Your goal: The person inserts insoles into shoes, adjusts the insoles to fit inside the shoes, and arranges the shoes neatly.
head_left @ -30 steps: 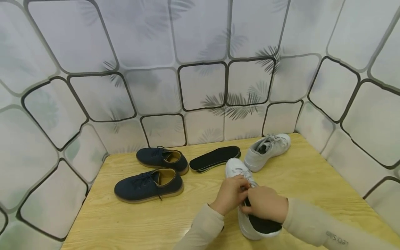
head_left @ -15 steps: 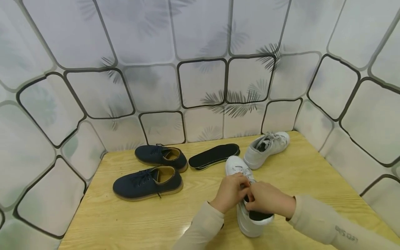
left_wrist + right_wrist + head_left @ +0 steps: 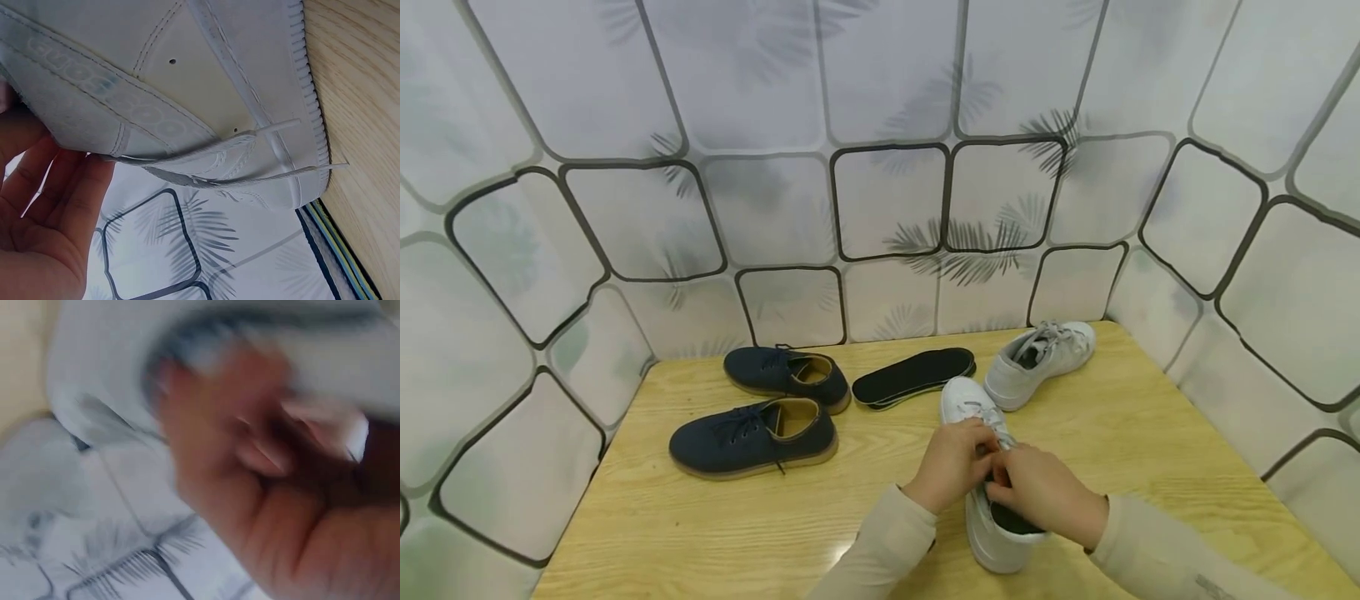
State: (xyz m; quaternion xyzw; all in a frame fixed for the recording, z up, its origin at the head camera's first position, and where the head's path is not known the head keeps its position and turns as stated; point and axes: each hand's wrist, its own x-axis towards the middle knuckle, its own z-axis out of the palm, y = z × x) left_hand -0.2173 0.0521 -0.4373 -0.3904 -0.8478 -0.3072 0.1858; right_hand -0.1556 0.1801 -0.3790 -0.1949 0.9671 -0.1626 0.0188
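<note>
A white sneaker [image 3: 992, 542] stands on the table with its toe pointing away from me. My left hand [image 3: 952, 467] grips the upper edge of its opening near the laces [image 3: 237, 140]; in the left wrist view the fingertips [image 3: 94, 169] are at that edge. A black insole [image 3: 1011, 521] lies partly in the opening, its heel end showing with a pale edge at the back of the shoe. My right hand [image 3: 1048, 492] pinches the insole over the opening, its fingers curled. That hand is blurred in the right wrist view, and the insole's front is hidden.
Another white sneaker [image 3: 1037, 367] sits behind, close to the toe. Stacked black insoles [image 3: 913, 379] lie near the back wall. Two navy shoes [image 3: 722, 454] with tan linings rest at the left. Patterned cloth walls [image 3: 887, 208] enclose the wooden table [image 3: 722, 542].
Less of the insole's heel end shows than a second ago, when it stuck out farther back and right. My right hand has shifted slightly; the left keeps its hold on the shoe.
</note>
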